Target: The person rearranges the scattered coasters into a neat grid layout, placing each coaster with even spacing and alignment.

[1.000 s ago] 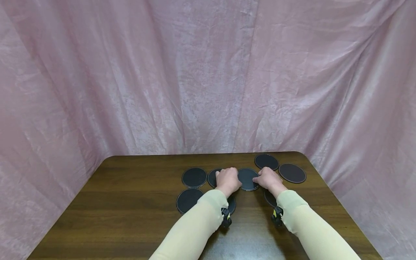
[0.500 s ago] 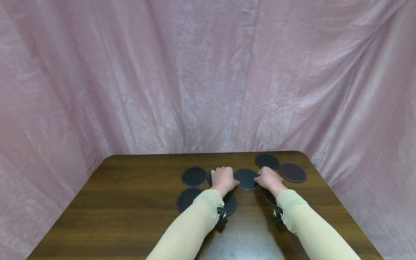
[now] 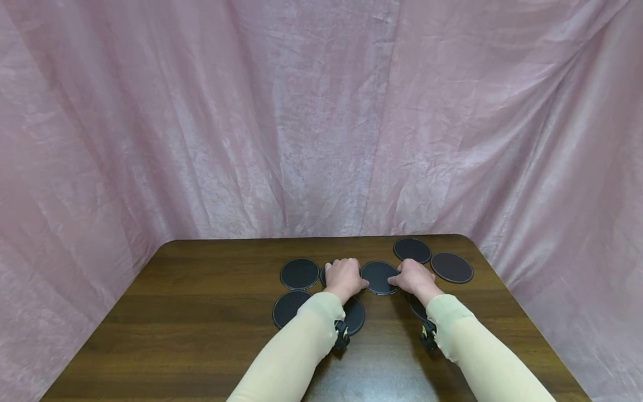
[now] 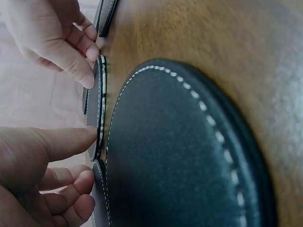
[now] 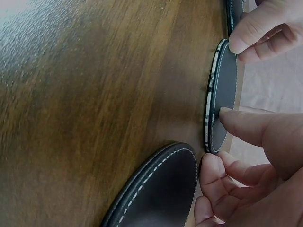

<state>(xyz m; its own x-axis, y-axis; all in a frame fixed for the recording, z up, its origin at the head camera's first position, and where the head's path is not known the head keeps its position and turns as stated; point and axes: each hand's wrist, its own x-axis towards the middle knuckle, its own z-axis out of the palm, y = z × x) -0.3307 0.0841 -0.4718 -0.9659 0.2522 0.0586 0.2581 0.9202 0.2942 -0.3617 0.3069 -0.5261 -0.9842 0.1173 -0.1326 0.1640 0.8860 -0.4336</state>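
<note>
A round black coaster (image 3: 379, 277) with pale edge stitching lies flat between my two hands. My left hand (image 3: 344, 277) holds its left rim, the thumb over the edge and the other fingers curled beside it. My right hand (image 3: 416, 277) holds the opposite rim, with its thumb on the top face and fingertips right at the edge, as the right wrist view shows. Under my left hand, another coaster (image 3: 323, 273) is mostly hidden. A further coaster (image 3: 418, 307) lies partly covered below my right wrist.
More black coasters lie around on the brown wooden table (image 3: 176, 335): one coaster (image 3: 300, 273) and another coaster (image 3: 291, 307) at left, one coaster (image 3: 354, 315) by the left sleeve, plus a coaster (image 3: 412, 250) and a coaster (image 3: 451, 267) at back right. A pink curtain (image 3: 321, 123) hangs behind.
The coaster between my hands has slid slightly left, up to its neighbour. My left hand has moved left with it, while the right hand has barely shifted.
</note>
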